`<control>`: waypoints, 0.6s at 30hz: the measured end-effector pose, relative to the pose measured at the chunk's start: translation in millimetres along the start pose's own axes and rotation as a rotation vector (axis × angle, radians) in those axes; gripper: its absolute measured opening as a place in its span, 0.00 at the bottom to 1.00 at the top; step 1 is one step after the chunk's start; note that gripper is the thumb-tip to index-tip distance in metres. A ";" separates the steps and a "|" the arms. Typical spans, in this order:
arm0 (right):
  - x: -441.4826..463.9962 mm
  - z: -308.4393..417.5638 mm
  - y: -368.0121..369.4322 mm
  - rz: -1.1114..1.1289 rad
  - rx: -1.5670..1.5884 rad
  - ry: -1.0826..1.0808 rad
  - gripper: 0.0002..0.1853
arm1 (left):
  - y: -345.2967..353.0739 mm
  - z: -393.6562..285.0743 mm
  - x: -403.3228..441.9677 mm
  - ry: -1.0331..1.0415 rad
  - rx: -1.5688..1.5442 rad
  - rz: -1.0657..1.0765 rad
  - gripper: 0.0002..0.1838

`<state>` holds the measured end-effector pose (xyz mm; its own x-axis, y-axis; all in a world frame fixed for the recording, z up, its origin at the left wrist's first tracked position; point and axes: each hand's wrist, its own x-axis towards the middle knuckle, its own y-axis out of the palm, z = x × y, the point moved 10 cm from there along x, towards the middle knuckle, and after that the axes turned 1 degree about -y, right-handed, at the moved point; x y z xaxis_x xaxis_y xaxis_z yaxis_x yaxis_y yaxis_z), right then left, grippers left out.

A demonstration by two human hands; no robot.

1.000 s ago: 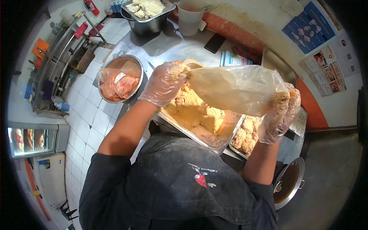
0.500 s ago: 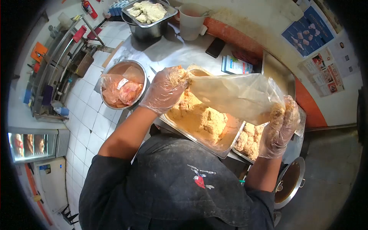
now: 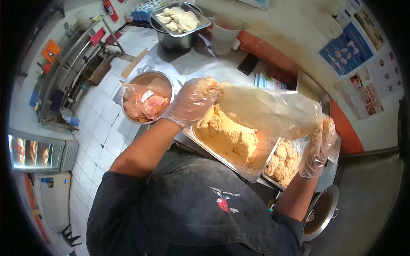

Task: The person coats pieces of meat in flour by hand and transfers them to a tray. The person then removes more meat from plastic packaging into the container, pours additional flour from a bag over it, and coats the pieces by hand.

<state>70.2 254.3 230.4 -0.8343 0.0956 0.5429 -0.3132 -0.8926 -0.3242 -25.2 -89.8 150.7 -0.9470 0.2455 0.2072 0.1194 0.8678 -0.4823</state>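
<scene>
A cloudy, clear plastic bag hangs stretched between my two hands, limp and flattened. My left hand, in a clear glove caked with breading at the fingers, is closed on one end. The other end is gripped by my right hand, also gloved and coated. Under the bag, a heap of orange-tan breading flour fills much of a metal tray. To its right, a second tray holds breaded pieces, partly behind my right forearm.
A steel bowl with bagged raw meat stands left of my left hand. Farther back are a pot topped by a pan of pale battered pieces, a plastic pitcher and a phone. A wide pan sits lower right.
The view has shifted slightly, so the scene appears farther right and lower. Both hands still hold the bag. The flour heap looks fuller and smoother than before.
</scene>
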 end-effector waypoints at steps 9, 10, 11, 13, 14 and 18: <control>-111.9 -132.7 5.7 0.043 0.496 0.461 0.38 | -18.0 -26.2 33.8 0.429 0.440 0.038 0.16; -113.5 -121.1 18.0 0.024 0.519 0.452 0.38 | -37.6 -30.4 40.8 0.489 0.474 0.024 0.16; -113.0 -109.2 34.0 0.006 0.544 0.443 0.39 | -61.6 -36.2 46.8 0.547 0.511 0.008 0.16; -111.1 -89.3 64.9 -0.020 0.525 0.444 0.40 | -131.7 -19.0 68.5 0.413 0.319 -0.003 0.18; -112.0 -82.8 81.2 -0.026 0.483 0.453 0.40 | -173.0 4.2 77.9 0.408 0.288 -0.033 0.18; -113.5 -64.1 166.6 -0.030 0.383 0.542 0.39 | -350.5 120.0 93.5 0.184 0.332 -0.043 0.18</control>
<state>83.7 123.0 65.1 -0.9693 0.2411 0.0488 -0.2394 -0.9702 0.0377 -191.4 -422.9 237.0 -0.8763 0.3112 0.3678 -0.0511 0.6990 -0.7133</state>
